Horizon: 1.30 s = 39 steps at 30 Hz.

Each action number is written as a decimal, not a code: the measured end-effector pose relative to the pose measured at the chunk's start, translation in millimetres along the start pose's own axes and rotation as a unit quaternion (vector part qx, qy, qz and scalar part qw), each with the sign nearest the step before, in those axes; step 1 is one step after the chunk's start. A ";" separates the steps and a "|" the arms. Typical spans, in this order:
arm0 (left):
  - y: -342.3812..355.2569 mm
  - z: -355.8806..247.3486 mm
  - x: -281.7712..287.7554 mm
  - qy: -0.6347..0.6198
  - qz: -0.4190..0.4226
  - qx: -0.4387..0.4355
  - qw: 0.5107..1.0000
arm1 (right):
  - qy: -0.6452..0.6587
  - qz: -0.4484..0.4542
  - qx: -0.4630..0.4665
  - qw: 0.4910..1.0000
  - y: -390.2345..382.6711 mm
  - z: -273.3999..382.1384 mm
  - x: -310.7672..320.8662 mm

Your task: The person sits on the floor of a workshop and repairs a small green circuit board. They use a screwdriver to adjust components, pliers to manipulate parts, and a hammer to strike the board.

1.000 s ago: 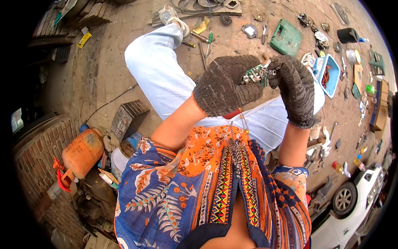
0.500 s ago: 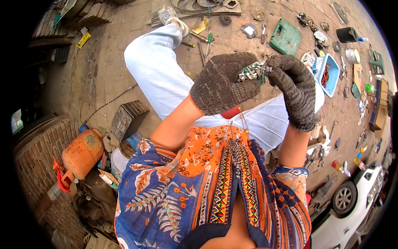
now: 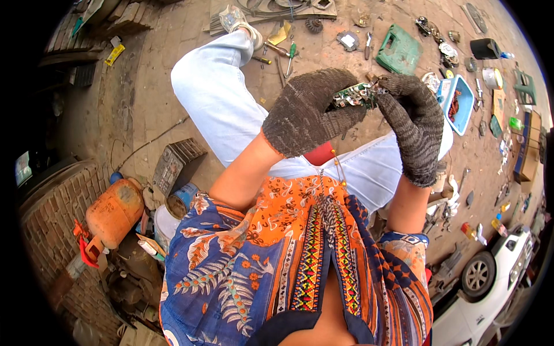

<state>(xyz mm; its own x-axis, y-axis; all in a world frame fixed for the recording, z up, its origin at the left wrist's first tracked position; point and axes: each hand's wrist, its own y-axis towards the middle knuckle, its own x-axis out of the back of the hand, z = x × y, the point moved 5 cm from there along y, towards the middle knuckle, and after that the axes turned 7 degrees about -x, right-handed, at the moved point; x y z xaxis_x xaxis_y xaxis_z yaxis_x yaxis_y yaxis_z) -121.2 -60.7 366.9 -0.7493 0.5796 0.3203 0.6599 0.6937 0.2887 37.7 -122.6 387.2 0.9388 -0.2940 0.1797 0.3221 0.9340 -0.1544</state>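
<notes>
A small green circuit board with silvery metal parts is held up between my two hands, above my knees. My left hand, in a dark grey knitted glove, is closed on the board's left end, thumb below and fingers above. My right hand, gloved alike, pinches with thumb and forefinger at the right end, where small metal pieces stick out. Whether those pieces are fixed to the board or loose, I cannot tell. The fingertips hide part of both ends.
Beyond my hands lie a green-handled screwdriver, a green plastic case and a wrench-like tool. A blue basin with reddish-brown pieces stands right. At left are an orange gas cylinder and a brick wall; a white car is lower right.
The circuit board has turned slightly, showing more of its row of metal parts. My right hand has shifted slightly right and down; my left hand has moved a little left.
</notes>
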 end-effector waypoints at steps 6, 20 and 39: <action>-2.6 10.4 -0.4 -0.089 0.001 0.059 0.994 | -0.014 -0.013 0.001 1.000 1.0 0.9 -2.4; -1.3 24.5 -0.4 -0.146 0.013 0.118 0.982 | 0.079 0.019 -0.061 0.995 7.9 -2.9 -4.1; -2.2 28.5 -1.9 -0.121 0.005 0.107 0.987 | 0.099 -0.004 -0.068 0.993 6.0 -24.7 -5.0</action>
<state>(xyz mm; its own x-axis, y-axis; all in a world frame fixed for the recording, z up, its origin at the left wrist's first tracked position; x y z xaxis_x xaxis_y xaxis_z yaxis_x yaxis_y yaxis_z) -122.9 -51.1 339.9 -0.7514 0.6536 0.0905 0.6597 0.7471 0.0816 38.0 -120.5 361.3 0.9374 -0.3481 -0.0114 0.3306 0.8997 -0.2850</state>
